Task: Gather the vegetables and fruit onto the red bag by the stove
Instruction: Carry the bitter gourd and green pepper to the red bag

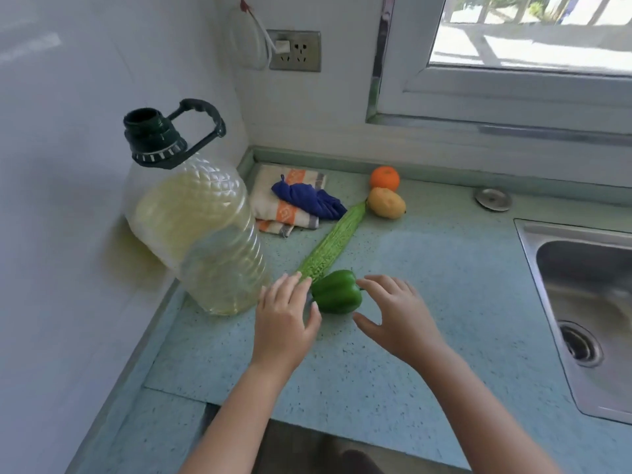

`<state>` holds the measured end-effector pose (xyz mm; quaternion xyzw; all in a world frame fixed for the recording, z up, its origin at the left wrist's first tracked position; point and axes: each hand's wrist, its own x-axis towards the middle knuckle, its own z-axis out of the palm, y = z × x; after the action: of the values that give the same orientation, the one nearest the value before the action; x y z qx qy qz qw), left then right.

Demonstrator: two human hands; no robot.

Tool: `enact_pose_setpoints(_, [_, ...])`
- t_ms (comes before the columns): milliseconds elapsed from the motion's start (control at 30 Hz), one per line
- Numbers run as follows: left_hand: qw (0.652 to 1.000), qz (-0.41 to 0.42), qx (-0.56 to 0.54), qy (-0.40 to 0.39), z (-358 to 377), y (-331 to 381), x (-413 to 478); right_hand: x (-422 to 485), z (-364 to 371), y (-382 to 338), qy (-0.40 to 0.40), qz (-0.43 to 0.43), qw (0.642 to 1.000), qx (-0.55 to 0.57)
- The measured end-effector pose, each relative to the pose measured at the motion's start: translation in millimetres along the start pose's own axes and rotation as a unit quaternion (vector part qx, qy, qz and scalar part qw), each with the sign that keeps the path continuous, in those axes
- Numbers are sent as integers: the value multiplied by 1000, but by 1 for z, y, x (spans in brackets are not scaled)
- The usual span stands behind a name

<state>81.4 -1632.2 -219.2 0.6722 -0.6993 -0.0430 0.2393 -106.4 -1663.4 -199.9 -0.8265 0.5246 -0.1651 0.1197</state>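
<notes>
Speckled pale-blue table (427, 302), green pepper (337, 292), bumpy green bitter gourd (330, 244), orange tangerine (384, 178), yellow mango (387, 202), blue cloth (307, 197).

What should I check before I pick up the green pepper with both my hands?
1. Green pepper within reach, lying on the counter between both hands: ok.
2. Left hand open beside the pepper, holding nothing: ok.
3. Right hand open on the other side, fingertips at the stem end: ok.
4. Bitter gourd lies right behind the pepper, its near end under the left fingers; it could get nudged: not ok.
5. Oil jug stands close to the left hand; whether the lift will clear it: cannot tell.
6. Red bag and stove in sight, so you know where to go: not ok, neither shows here.
</notes>
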Motion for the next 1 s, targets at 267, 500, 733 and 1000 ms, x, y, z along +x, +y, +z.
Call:
enact_pose_setpoints(267, [999, -31, -15, -40, 33, -23, 23, 45, 36, 23, -70, -49, 996, 30])
enact_pose_setpoints(500, [997, -41, -21, -66, 45, -27, 39, 63, 53, 35, -122, -65, 989, 60])
enact_pose_setpoints(733, [993, -61, -38, -90, 57, -28, 51, 68, 58, 44, -164, -47, 972, 160])
enact_pose_setpoints(1000, [992, -58, -45, -106, 68, -22, 74, 75, 45, 72, -97, 29, 971, 216])
